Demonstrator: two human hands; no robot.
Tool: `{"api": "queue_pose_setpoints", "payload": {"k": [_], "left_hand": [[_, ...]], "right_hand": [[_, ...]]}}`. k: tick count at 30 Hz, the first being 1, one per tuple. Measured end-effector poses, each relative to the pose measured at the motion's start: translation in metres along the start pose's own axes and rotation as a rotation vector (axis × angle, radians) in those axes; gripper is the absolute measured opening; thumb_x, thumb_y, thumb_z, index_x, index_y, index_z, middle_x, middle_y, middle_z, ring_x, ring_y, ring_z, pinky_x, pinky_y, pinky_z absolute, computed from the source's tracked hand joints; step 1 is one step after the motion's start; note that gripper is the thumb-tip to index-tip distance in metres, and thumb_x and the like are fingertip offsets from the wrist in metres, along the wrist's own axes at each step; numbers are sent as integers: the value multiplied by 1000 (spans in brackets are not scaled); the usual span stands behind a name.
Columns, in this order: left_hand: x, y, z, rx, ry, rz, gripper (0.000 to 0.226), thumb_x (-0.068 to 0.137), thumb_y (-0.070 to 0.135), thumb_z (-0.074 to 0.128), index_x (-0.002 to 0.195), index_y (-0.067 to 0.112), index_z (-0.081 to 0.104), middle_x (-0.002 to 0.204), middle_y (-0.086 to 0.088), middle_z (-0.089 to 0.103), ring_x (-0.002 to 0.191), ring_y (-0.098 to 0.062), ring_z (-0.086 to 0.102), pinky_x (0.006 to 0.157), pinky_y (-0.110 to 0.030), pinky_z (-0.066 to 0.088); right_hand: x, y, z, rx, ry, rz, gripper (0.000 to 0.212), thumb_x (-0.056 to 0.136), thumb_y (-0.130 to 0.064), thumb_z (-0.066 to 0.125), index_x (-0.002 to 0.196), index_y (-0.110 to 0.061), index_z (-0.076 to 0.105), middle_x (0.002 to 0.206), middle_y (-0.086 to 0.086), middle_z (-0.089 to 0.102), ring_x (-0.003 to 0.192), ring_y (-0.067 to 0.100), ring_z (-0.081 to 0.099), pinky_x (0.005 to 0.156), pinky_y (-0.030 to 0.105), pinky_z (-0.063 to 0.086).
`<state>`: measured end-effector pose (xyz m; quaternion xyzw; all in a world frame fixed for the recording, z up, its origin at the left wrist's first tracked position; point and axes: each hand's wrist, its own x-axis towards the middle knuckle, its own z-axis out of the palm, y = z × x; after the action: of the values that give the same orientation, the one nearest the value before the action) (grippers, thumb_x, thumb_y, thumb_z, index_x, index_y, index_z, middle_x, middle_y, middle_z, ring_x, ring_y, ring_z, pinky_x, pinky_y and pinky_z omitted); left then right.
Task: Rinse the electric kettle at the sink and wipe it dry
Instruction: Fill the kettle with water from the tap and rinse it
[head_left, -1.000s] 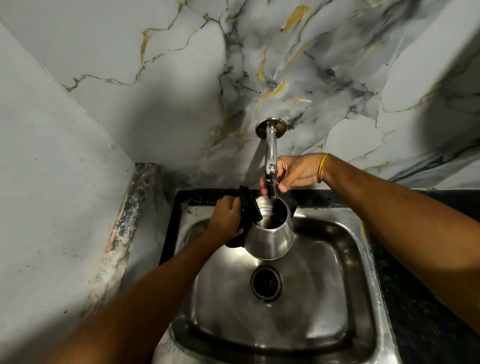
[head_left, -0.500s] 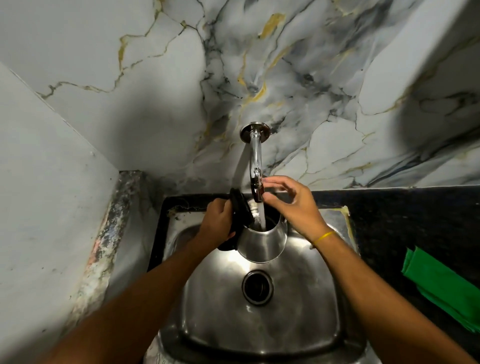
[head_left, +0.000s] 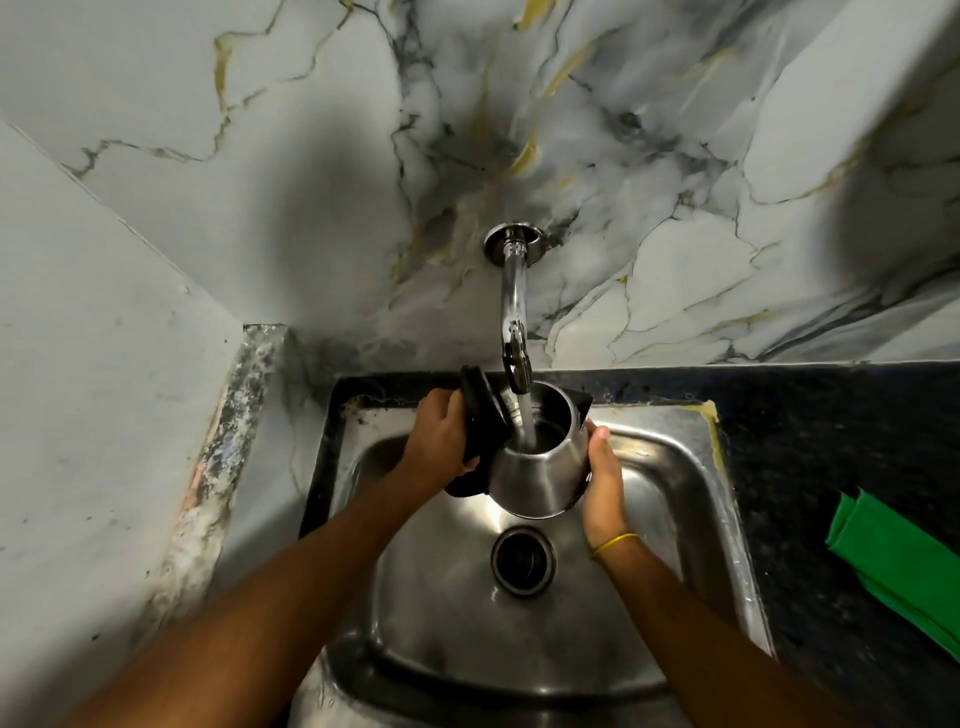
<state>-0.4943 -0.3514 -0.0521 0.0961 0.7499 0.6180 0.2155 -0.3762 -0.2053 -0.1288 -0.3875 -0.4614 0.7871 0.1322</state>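
A shiny metal kettle (head_left: 535, 467) is held up over the steel sink (head_left: 691, 467), right under the tap (head_left: 514, 312) that sticks out of the marble wall (head_left: 675, 156). Water (head_left: 527, 421) runs straight down from the tap into the open top of the kettle. The black lid (head_left: 480, 397) is flipped back on the left side. The left hand (head_left: 439, 439) has its fingers curled tight around the black handle. The right hand (head_left: 602, 480) presses flat on the right side of the kettle, with the thumb up near the rim and the fingers wrapped along the side. A yellow band (head_left: 615, 543) sits on the right wrist. The round drain (head_left: 523, 558) is below the kettle. A green cloth (head_left: 904, 571) lies on the dark counter (head_left: 831, 441), well apart on the right.
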Motion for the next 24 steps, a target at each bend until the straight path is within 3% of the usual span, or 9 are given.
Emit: {"api": "queue_pose_setpoints", "payload": {"k": [2,4,6,12,18,24], "left_hand": [[-3,1,2,-3,-1,-3,52,96,34,38,52,7,49,46,-14,44,28,-17,43,32,-19,34],[-5,0,3,16,28,16,54,95,34,36,46,21,56,39,4,48,30,-5,45,31,-18,34],[-7,1,1,39,43,33,55,95,37,36,48,31,63,39,8,54,31,-1,48,33,-18,37],[-15,1,-4,13,17,-20,48,84,58,42,50,30,61,39,0,49,28,-16,46,31,-22,35],[-17,2,-6,-3,-1,23,56,96,38,40,46,22,55,37,0,48,26,-16,45,31,-20,34],[-14,2,-3,3,22,-27,48,84,55,43,63,13,50,42,0,52,30,-17,50,33,-24,39]], "right_hand": [[0,0,0,13,16,12,53,111,-37,37,147,-3,57,150,18,60,147,31,50,128,50,34],[1,1,0,18,22,8,52,112,-36,37,147,-3,57,150,18,60,147,32,51,128,52,33],[1,1,0,-4,36,-1,53,111,-39,38,145,-4,59,148,18,62,146,33,52,127,53,34],[0,1,13,-43,52,-51,88,83,-76,51,132,-5,70,136,15,71,137,32,60,122,55,41],[4,8,17,-73,97,-76,114,67,-99,47,132,-9,71,137,10,72,137,26,61,122,53,42],[4,2,18,-76,123,-59,93,81,-85,42,129,-11,73,132,8,74,132,23,64,120,52,44]]}}
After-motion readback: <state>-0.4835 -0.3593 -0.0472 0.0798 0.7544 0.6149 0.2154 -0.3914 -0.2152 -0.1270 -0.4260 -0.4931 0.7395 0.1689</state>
